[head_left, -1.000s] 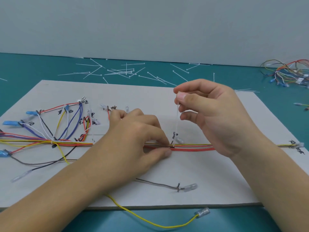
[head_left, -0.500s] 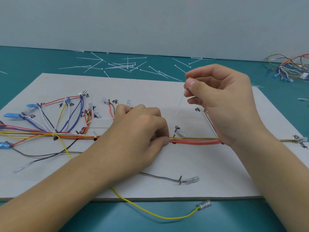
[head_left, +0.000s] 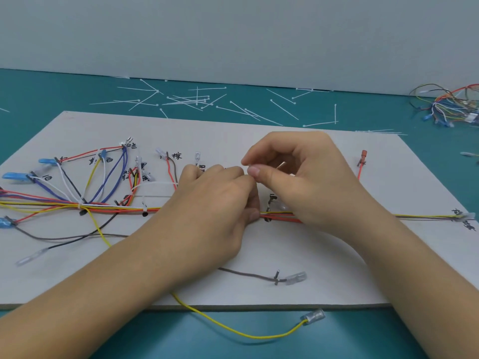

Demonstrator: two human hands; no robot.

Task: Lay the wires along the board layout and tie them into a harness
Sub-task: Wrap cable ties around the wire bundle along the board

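— Our right hand is coming down, closing on our left hand from 2 o'clock.
— We're pinching the cable tie with it; our left hand is gripping the wire bundle, which is running 9 to 3 o'clock across the board.

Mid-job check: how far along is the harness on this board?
Done: the wires lie along the board, and white cable ties cinch the wire bundle on its left part. In hand: the left hand pinches the bundle mid-board while the right hand pinches what looks like a fresh cable tie. Left: the bundle's right stretch shows no tie, and the yellow wire hangs off the front edge.
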